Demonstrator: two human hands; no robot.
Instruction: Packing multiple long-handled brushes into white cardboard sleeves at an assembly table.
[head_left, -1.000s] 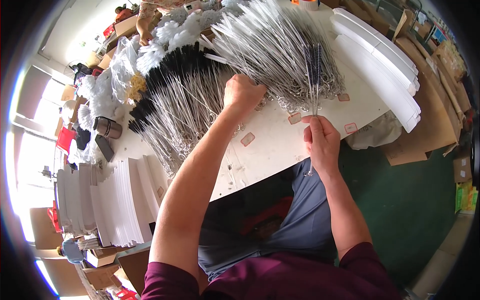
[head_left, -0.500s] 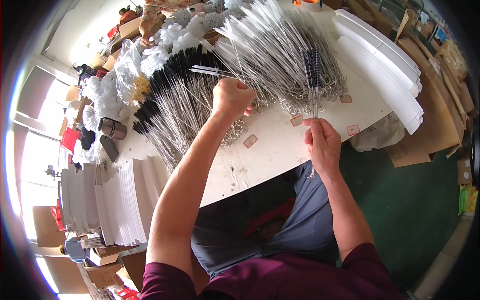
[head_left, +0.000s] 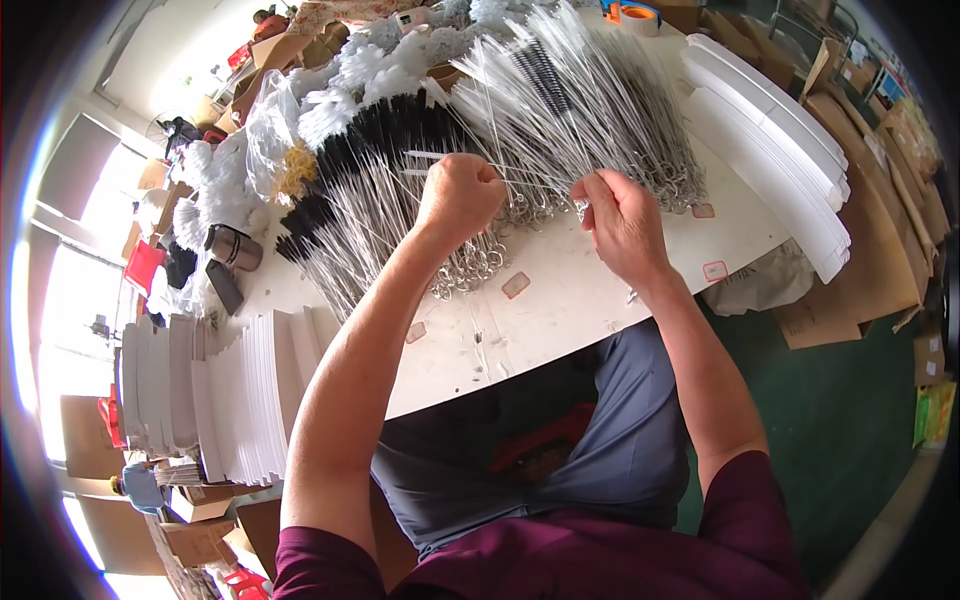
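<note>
My left hand (head_left: 460, 197) is closed on a few thin straw brushes with white bristles (head_left: 424, 156), whose tips stick out to its left. Their wire stems run from my left fist towards the fingers of my right hand (head_left: 622, 222). That right hand is closed on several black-bristled straw brushes (head_left: 541, 78), their heads slanting up and left over the pile. A small wire loop (head_left: 581, 207) shows at its fingertips. Behind my hands lie a heap of white-bristled brushes (head_left: 600, 110) and, to the left, a heap of black-bristled brushes (head_left: 385, 150), loops facing me.
White folded card strips (head_left: 770, 150) lie at the table's right side, and more stand upright (head_left: 245, 400) at the left. Orange tape (head_left: 638, 18) sits at the far edge. A dark cup (head_left: 232, 247), a phone-like slab (head_left: 224, 288) and clear plastic bags (head_left: 272, 130) are at left.
My right hand has moved up and left, close to my left hand. The black brushes in it have tipped leftwards over the white heap. My left hand has hardly moved.
</note>
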